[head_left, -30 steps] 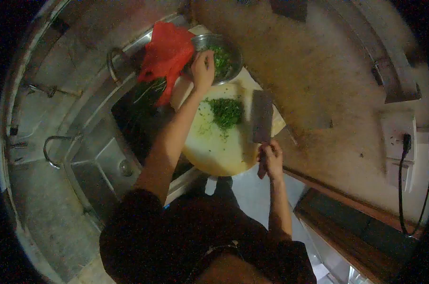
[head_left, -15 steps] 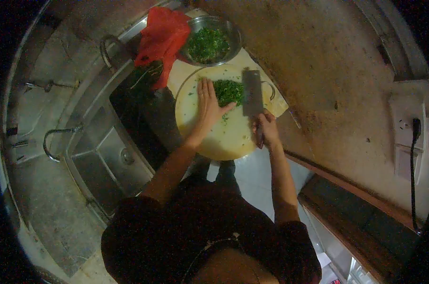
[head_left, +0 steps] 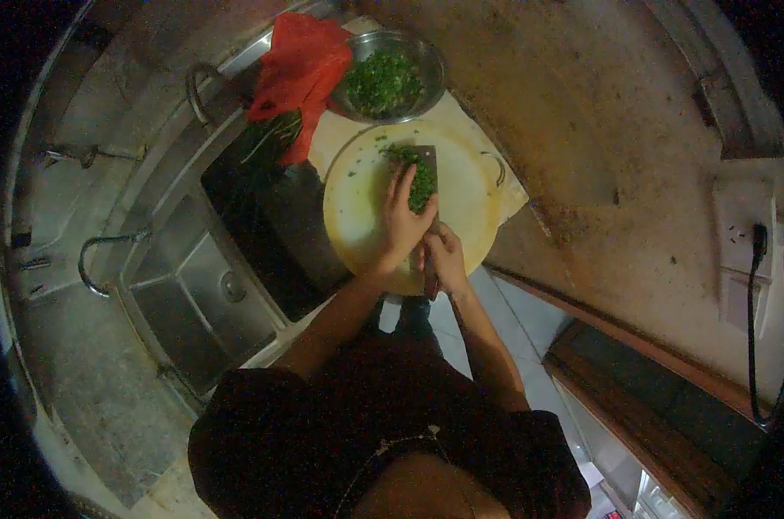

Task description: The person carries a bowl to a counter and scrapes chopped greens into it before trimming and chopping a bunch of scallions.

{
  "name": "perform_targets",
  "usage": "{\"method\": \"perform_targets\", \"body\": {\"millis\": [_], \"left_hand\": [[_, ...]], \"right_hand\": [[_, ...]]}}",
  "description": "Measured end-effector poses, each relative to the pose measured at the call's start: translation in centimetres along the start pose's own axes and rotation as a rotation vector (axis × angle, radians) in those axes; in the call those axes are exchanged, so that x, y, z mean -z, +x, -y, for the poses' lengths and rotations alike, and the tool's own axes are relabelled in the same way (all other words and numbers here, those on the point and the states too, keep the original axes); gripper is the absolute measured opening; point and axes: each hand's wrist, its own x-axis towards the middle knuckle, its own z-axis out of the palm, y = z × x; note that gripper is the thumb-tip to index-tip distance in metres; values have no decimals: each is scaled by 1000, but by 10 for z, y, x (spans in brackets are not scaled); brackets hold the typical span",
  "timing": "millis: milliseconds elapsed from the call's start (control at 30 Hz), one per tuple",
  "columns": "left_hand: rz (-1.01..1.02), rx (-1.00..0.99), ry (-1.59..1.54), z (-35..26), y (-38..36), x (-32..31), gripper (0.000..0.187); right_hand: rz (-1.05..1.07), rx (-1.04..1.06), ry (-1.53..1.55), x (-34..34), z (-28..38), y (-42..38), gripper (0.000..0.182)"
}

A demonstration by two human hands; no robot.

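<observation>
My right hand [head_left: 444,259] grips the handle of a cleaver [head_left: 432,157], whose blade lies low over the round cutting board [head_left: 465,190]. Chopped greens [head_left: 422,186] are heaped on the blade, covering much of it. Against the left side of this heap is my left hand [head_left: 406,221], its fingers stretched out and the thumb apart, touching the greens. A few green bits are scattered near the board's far edge. Beyond the board stands a metal bowl [head_left: 439,82] holding more chopped greens [head_left: 381,84].
A red plastic bag [head_left: 301,65] lies left of the bowl, with long green stalks [head_left: 271,134] at its mouth. The sink [head_left: 193,285] and its curved faucet [head_left: 93,259] are on the left. A stained wall [head_left: 573,147] bounds the right, with a plugged-in socket [head_left: 742,238].
The cleaver has moved left and under the chopped greens, its blade now tilted flat. My left hand has shifted right, pressing the greens onto the blade.
</observation>
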Motion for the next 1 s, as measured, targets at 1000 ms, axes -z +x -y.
{"method": "perform_targets", "body": {"millis": [1000], "left_hand": [[-127,62,-124,23,70,35,17]], "right_hand": [[-197,423,-1711,101,54,39,28]]}}
